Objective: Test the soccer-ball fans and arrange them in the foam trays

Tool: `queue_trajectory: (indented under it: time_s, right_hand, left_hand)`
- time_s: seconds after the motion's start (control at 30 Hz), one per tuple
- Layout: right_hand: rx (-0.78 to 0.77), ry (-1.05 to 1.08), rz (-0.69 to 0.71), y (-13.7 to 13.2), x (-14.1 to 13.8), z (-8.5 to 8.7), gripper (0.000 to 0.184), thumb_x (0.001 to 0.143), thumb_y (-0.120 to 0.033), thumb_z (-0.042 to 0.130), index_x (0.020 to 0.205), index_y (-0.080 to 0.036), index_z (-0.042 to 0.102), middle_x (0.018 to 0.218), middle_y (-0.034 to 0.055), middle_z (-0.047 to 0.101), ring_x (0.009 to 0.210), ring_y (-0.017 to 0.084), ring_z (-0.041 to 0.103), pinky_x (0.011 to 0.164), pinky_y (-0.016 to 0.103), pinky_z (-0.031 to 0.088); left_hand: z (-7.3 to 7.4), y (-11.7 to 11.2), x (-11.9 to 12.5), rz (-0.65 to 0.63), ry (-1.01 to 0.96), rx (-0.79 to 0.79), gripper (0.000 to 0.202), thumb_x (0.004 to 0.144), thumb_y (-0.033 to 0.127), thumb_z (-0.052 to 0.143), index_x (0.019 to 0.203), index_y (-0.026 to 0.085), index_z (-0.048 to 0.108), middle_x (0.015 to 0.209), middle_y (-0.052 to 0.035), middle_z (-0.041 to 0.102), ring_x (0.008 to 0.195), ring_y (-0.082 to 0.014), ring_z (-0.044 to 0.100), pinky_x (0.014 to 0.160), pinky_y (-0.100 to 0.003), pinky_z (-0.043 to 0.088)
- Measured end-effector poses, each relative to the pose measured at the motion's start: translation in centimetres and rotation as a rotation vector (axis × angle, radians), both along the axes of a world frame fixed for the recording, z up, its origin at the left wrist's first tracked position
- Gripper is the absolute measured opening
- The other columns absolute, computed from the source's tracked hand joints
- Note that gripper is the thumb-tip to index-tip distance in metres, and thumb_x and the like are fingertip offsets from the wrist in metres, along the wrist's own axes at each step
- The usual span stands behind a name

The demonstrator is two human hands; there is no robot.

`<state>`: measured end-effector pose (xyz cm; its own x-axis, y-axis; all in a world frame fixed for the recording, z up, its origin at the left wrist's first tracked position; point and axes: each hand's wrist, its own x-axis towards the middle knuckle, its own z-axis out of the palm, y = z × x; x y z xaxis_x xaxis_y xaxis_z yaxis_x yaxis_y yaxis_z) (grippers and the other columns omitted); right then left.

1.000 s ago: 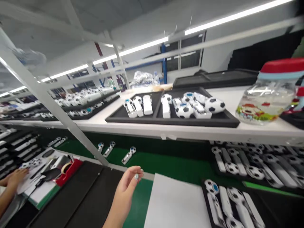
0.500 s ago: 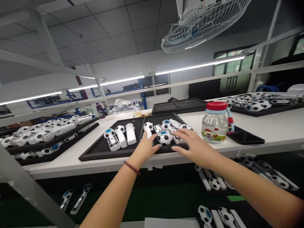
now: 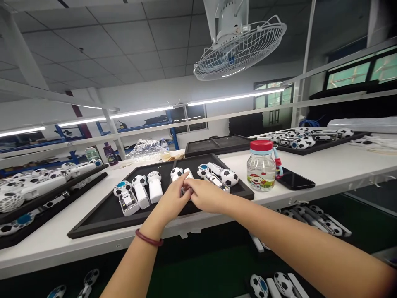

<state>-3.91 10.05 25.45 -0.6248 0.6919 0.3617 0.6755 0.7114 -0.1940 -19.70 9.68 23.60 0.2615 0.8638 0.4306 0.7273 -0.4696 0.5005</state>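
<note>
My left hand (image 3: 172, 198) and my right hand (image 3: 208, 195) meet over the front of a black divided tray (image 3: 102, 218). Fingers of both are closed around a white soccer-ball handheld fan (image 3: 187, 172); its handle end shows past the fingertips, and the rest is hidden. Just beyond my left hand lies another ball-headed piece (image 3: 176, 173). Left of it in the tray are two white-backed fans (image 3: 141, 192) and one with an open handle (image 3: 127, 201) showing its insides. To the right of my hands lie a blue-centred ball head (image 3: 204, 170) and a black-and-white ball head (image 3: 229, 177).
A red-lidded jar (image 3: 261, 169) and a black phone (image 3: 296, 179) stand right of the tray. Stacked trays of fan parts (image 3: 46, 184) are at left, another loaded tray (image 3: 310, 145) at back right. A black tray (image 3: 217, 145) lies behind. More fans lie on the shelf below.
My right hand has moved left to meet my left hand, and both have closed together. The blue-topped ball piece between them is no longer visible in its place. The view has turned rightward.
</note>
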Motion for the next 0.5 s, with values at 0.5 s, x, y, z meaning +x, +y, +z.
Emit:
queue_trajectory:
  time_s: [0.5]
  right_hand:
    - [-0.037,0.034,-0.566,1.5,2.2,-2.1,0.054,0.080,-0.023,0.056,0.132,-0.016,0.042,0.114,0.0209,0.053,0.094,0.034,0.058,0.077,0.043,0.045]
  left_hand:
    - [-1.4,2.3,-0.3,0.083,0.231,0.089,0.050,0.075,0.026,0.058,0.123,0.021,0.046,0.126,-0.0071,0.051,0.118,-0.0236,0.046,0.103,-0.037,0.034]
